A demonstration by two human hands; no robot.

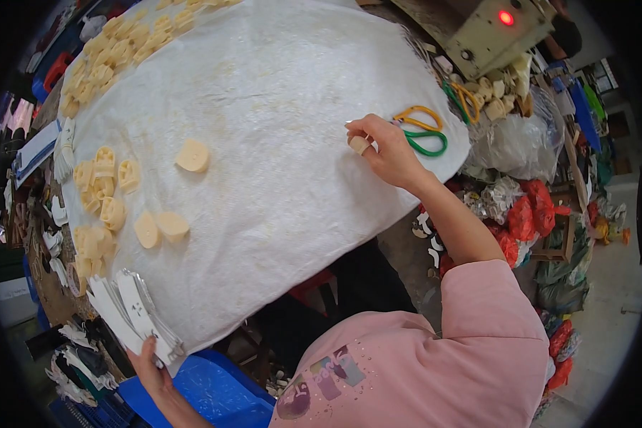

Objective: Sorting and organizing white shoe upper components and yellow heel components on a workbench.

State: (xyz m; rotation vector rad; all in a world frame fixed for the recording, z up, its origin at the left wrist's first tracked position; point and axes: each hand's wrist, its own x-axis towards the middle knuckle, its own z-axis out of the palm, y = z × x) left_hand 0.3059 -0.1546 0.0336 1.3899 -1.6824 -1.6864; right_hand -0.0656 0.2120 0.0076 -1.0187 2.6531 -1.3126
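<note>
My left hand (148, 365) is closed round the near end of a stack of white flat strips (134, 310) at the table's lower left edge. Dark marks show on the top strips. On the right side of the white-covered table, my right hand (389, 153) is curled, a beige band round one finger. What its fingers hold, if anything, is hidden. Just beside it lie scissors (426, 141) with one yellow and one green handle, their blades out of sight. Toward the left, cream rounded pieces (192, 155) lie singly, in a pair and in a cluster of rolled ones (103, 175).
A large heap of cream rolled pieces (114, 53) covers the far left edge. At the far right stands a beige machine box (499, 32) with a lit red lamp. Plastic bags (524, 214) crowd the right side. Below my left hand is a blue bin (200, 392).
</note>
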